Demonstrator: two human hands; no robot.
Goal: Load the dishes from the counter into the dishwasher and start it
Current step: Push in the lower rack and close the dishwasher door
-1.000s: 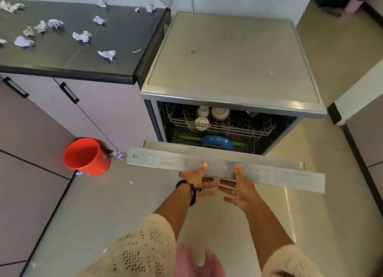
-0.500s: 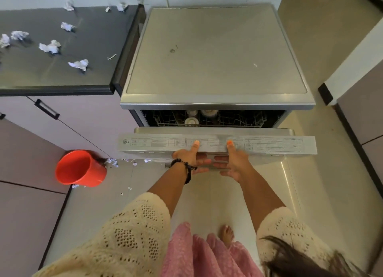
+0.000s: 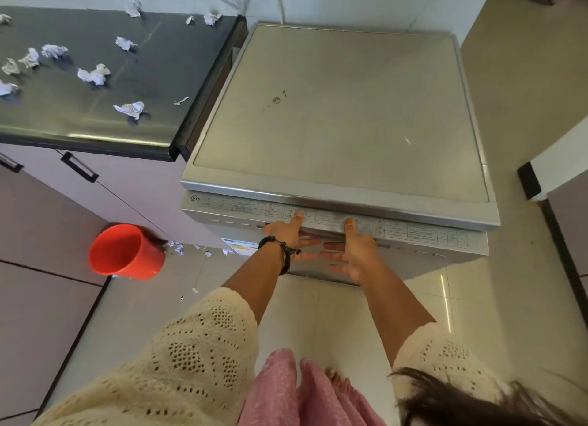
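The silver dishwasher stands beside the counter with its door up against the body, so no racks or dishes show. Its control strip runs along the door's top edge. My left hand presses flat on the door front, thumb up on the control strip, fingers straight. My right hand presses next to it in the same way, thumb on the strip. Neither hand holds anything.
The dark counter at left carries several crumpled paper bits. An orange bucket sits on the tiled floor by the cabinets, with paper scraps beside it. A white wall edge stands at right.
Both hands pushed the door upward from half open to closed. The racks and dishes inside went out of sight.
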